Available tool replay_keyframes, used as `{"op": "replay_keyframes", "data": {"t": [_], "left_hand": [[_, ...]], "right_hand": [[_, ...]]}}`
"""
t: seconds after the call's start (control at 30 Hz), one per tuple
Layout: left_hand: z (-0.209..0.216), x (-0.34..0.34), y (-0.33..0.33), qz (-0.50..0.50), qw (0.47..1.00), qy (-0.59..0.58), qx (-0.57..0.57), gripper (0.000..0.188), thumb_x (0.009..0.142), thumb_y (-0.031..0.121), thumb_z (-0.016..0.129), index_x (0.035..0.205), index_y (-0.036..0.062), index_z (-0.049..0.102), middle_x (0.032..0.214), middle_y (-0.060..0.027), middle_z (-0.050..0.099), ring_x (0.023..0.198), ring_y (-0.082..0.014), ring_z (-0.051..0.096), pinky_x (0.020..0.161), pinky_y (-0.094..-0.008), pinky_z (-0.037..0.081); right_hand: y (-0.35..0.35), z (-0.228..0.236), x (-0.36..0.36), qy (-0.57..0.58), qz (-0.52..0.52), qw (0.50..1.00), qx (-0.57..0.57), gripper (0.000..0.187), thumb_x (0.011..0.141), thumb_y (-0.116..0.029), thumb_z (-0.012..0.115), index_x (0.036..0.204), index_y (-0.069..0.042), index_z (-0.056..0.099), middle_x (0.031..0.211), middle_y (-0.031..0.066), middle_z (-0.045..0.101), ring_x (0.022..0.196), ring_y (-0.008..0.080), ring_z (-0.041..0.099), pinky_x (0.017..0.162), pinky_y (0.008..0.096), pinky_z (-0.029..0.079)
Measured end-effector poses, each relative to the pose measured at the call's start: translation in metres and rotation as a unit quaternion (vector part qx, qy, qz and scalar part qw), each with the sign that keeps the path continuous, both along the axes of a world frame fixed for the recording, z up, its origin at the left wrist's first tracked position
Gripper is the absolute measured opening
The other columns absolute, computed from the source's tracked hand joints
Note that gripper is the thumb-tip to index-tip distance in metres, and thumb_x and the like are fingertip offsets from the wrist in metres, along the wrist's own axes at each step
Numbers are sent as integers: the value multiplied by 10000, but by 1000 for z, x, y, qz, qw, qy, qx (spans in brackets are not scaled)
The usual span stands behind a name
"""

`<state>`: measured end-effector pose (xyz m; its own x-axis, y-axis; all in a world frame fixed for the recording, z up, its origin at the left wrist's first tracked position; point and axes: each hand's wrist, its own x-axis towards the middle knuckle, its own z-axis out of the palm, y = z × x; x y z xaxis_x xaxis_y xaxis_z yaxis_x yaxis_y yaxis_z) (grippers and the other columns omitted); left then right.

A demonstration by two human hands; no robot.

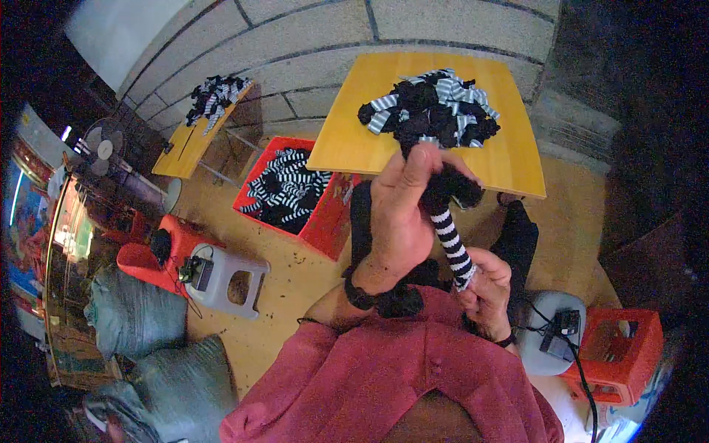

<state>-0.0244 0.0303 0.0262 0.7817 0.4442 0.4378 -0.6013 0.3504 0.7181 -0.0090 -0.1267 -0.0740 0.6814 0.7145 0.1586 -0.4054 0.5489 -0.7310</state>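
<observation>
Above my lap I hold a black-and-white striped knitted piece, sock-like [450, 237], stretched at a slant between both hands. My left hand [401, 215] is closed around its upper black part, thumb in front and fingers behind. At the lower striped end, my right hand [489, 289] pinches the white edge between thumb and fingers. A dark bundle of fabric [401, 301] rests beside my left wrist. Beyond my hands, a heap of black and grey-white striped knitted pieces [436, 111] lies on a yellow wooden table [343, 144].
Left of the table stands a red bin [325, 232] filled with striped knitted pieces. A smaller table [177, 151] bears another heap. Grey stool [240, 284], red chair [159, 251] and stuffed sacks [185, 387] stand left. A red stool [620, 351] and cable [583, 369] are right.
</observation>
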Motion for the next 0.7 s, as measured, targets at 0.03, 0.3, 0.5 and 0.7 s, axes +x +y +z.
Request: {"op": "replay_keyframes", "data": {"t": [0.03, 0.3, 0.5, 0.7], "left_hand": [[-2, 0, -3, 13, 1000, 11, 23, 351, 961, 340, 388, 874, 22, 507, 819, -147, 598, 766, -243, 594, 716, -352, 462], [-7, -1, -9, 13, 999, -12, 35, 333, 966, 315, 382, 828, 31, 487, 795, -157, 596, 759, -256, 598, 714, -358, 457], [-4, -5, 2, 5, 999, 49, -8, 367, 937, 251, 468, 1199, -6, 472, 1017, -127, 585, 870, -213, 589, 769, -353, 486], [-2, -5, 25, 56, 998, 20, -17, 298, 888, 143, 560, 1136, -15, 514, 1008, -88, 602, 895, -156, 587, 808, -282, 467]], "right_hand": [[-1, 0, -1, 1, 0, 1000, 0, 340, 824, -142, 615, 1113, 29, 569, 759, 56, 621, 453, 31, 410, 374, 179, 284], [1, 0, -2, -309, -157, 924, -162, 305, 840, -76, 564, 1124, 36, 581, 927, 89, 665, 751, 114, 617, 699, 253, 488], [-1, 14, 2, -255, -133, 945, -156, 301, 835, -68, 569, 1123, 17, 588, 887, 75, 672, 747, 83, 601, 676, 230, 475], [-5, 9, 3, -207, -110, 959, -160, 293, 842, -93, 591, 1117, 7, 595, 757, -10, 631, 631, 35, 519, 557, 196, 420]]}}
